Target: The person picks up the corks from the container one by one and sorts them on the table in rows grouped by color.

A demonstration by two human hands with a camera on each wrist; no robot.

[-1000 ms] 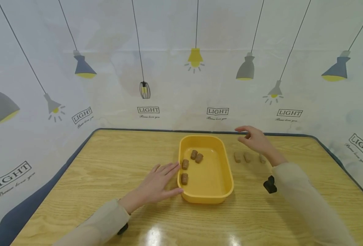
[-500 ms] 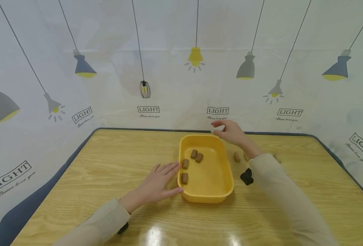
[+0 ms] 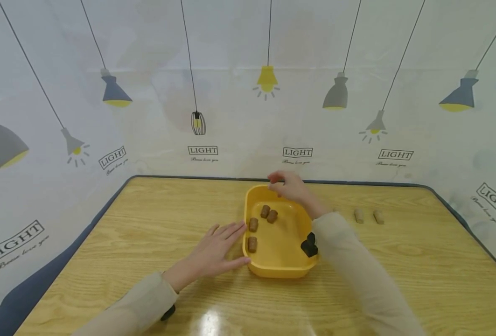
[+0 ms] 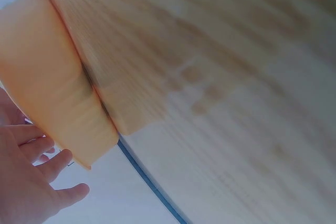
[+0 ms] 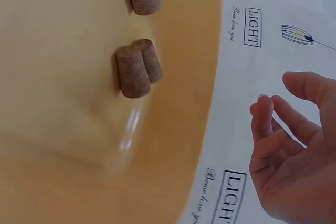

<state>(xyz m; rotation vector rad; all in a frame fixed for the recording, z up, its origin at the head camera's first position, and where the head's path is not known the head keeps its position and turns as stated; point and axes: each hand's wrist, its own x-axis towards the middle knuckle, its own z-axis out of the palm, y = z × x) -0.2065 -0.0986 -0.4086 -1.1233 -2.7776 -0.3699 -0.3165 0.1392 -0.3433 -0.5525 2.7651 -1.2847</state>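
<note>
In the head view a yellow plastic bin (image 3: 279, 270) stands on the wooden table. Several brown corks (image 3: 253, 244) lie along its left side and toward the back; two of them sit side by side. My left hand (image 3: 214, 252) rests its outstretched fingers and thumb on the bin's left rim. Over the far end of the bin is my right hand (image 3: 291, 187), with fingers loosely bent. The right wrist view shows a gap between this hand's thumb and fingers, nothing held, and the paired corks (image 5: 134, 72) inside the bin beside it.
Right of the bin, more corks (image 3: 359, 215) stand in a row on the table (image 3: 168, 200), one partly covered by the right sleeve (image 3: 348, 252). A white lamp-printed backdrop (image 3: 231, 93) rises behind the table's far edge. A black wrist device (image 3: 310, 245) hangs under the right sleeve.
My right hand has moved left, from above the row of corks on the table to over the bin's far end. My left hand and the corks in the bin have stayed put.
</note>
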